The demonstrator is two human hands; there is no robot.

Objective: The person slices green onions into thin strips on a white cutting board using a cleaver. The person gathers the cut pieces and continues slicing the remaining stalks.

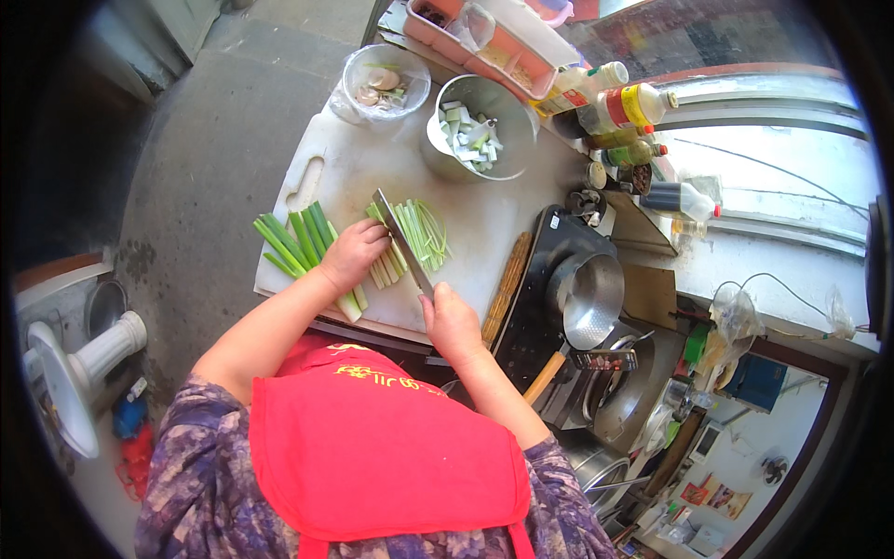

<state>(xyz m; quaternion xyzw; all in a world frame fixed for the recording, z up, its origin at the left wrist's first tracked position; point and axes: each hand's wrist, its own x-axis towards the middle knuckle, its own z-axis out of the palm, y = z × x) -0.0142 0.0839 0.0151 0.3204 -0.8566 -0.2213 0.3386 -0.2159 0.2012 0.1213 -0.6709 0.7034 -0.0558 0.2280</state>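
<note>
My right hand (450,318) grips the handle of a kitchen cleaver (405,244), whose blade stands on edge across a bundle of pale green stalks. My left hand (360,248) presses on the stalks (384,271) just left of the blade, fingers curled close to it. Thin cut strips (424,234) lie right of the blade. Beneath and beside my left wrist are thicker green stalks with white ends, like leeks or scallions (300,237). All of this rests on a white plastic cutting board (482,216).
A metal pot (520,133) of cut white-green chunks and a plastic-lined bowl (349,91) stand at the board's far side. Bottles (632,105) and a pink divided container (447,42) line the window side. Right are a straw brush-like bundle (508,279), a black cooktop (524,332) and a steel pan (594,300).
</note>
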